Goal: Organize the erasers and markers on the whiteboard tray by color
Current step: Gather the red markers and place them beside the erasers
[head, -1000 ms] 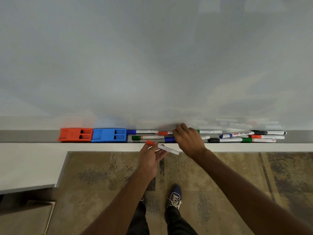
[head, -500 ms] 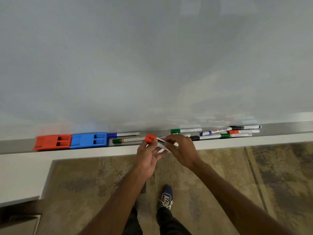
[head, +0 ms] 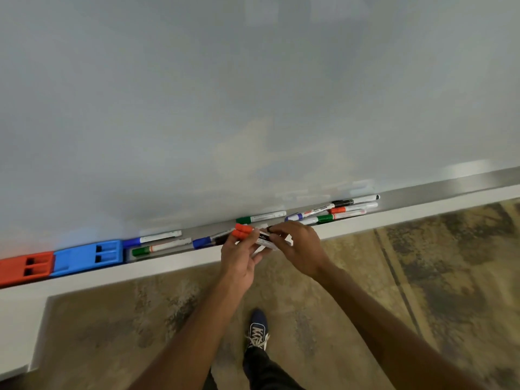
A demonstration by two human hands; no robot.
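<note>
My left hand (head: 239, 261) grips two red-capped markers (head: 244, 231) side by side, caps pointing up-left, just in front of the whiteboard tray (head: 422, 192). My right hand (head: 299, 246) touches the white barrels of those markers at their right end. In the tray, a red eraser (head: 26, 267) and a blue eraser (head: 88, 257) sit at the left. Beside them lie a blue marker (head: 153, 239), a green marker (head: 161, 247) and another blue marker (head: 204, 242). A green marker (head: 260, 218) lies farther right, then a cluster of mixed markers (head: 340, 211).
The whiteboard (head: 253, 94) fills the upper view. A white ledge (head: 168, 267) runs below the tray, with a white cabinet (head: 17, 319) at the left. Patterned carpet (head: 422, 277) and my shoe (head: 257, 330) are below.
My right hand took a second red marker from the tray and brought it to the one in my left hand. The view swung, so the tray now tilts up to the right.
</note>
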